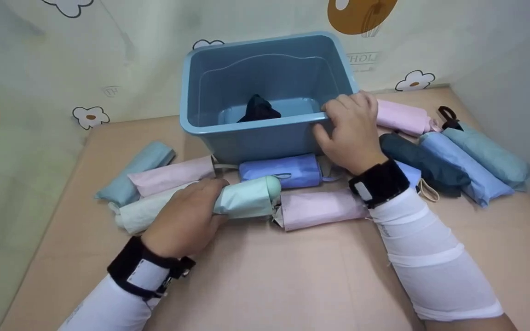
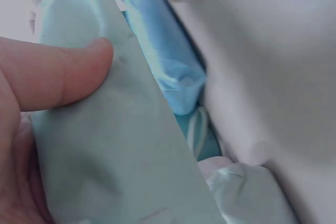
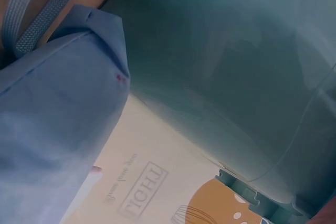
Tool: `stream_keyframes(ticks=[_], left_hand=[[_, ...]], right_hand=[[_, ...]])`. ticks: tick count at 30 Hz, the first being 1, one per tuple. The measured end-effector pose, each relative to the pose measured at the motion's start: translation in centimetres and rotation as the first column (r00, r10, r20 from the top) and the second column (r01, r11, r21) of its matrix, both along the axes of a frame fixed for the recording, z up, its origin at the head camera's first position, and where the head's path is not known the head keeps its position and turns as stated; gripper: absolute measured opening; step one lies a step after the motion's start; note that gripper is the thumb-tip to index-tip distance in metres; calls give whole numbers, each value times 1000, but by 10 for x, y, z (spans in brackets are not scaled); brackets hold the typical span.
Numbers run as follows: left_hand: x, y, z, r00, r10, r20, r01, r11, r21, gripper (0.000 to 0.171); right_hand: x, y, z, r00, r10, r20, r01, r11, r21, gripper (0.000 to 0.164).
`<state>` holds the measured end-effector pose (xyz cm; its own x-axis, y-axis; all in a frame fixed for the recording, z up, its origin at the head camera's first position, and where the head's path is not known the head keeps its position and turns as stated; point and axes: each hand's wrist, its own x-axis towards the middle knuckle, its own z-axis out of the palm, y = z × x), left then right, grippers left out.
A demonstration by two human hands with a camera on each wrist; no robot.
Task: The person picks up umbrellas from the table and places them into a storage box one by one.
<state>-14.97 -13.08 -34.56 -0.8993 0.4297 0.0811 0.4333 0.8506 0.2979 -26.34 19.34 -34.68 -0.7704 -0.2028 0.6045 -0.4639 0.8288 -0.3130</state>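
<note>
Obs. from remote stn. On head cam I have L hand (image 1: 187,218) curled round mint umbrella (image 1: 245,198), folded & sleeved; on L wrist cam I see thumb (image 2: 63,72) laid across sleeve, other fingers partly hidden behind it. Rounded green cap (image 1: 273,186) sticks out to R of L fingers. Mint umbrella is nearer me than the bin, well to L of R fingers.

R hand (image 1: 352,131) grips blue bin (image 1: 265,142) near its front R corner: fingers hooked over rim, thumb outside, below rim. In bin, L of R fingers, black item (image 1: 258,109); front rim hides its base, can't ID.

Round L fingers: whitish umb. (image 1: 147,210) runs out to L from under knuckles; can't tell if hand touches it. Beyond knuckles, pale pink umb. (image 1: 173,175), then teal umb. (image 1: 138,172) farther L. Deep blue umb. (image 1: 292,168) lies past L fingertips, btw mint umbrella & bin. Lilac umb. (image 1: 320,209) sits R of cap, nearer me than R thumb.

R of R fingers: bright pink umb. (image 1: 400,117) just beside bin; farther out & nearer me, navy umb. (image 1: 423,163), light blue umb. (image 1: 463,165), grey-green umb. (image 1: 490,156), side by side, slanted. Another blue piece (image 1: 410,174) is partly hidden by R wrist band (image 1: 379,183), w/ beige loop (image 1: 428,191) near. On R wrist cam, blue sleeve end (image 3: 58,124) fills L side, bin wall on R.
</note>
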Motion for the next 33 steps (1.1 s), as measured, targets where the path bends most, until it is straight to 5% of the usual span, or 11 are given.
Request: stream_keyframes(ticks=[6, 12, 19, 33], left_hand=[[-1, 2, 13, 1000, -26, 11, 25, 993, 116, 48], [-5, 7, 29, 995, 25, 97, -47, 972, 232, 55], [-15, 16, 44, 998, 52, 41, -64, 923, 379, 59], [-46, 37, 67, 992, 130, -2, -116, 895, 430, 71]], right_hand=[[0, 1, 0, 1000, 2, 14, -2, 1000, -2, 21], [0, 0, 0, 999, 4, 36, -3, 1000, -10, 21], [0, 0, 1, 1000, 7, 23, -6, 1000, -9, 20], [1, 0, 1, 1000, 13, 13, -13, 1000, -12, 20]])
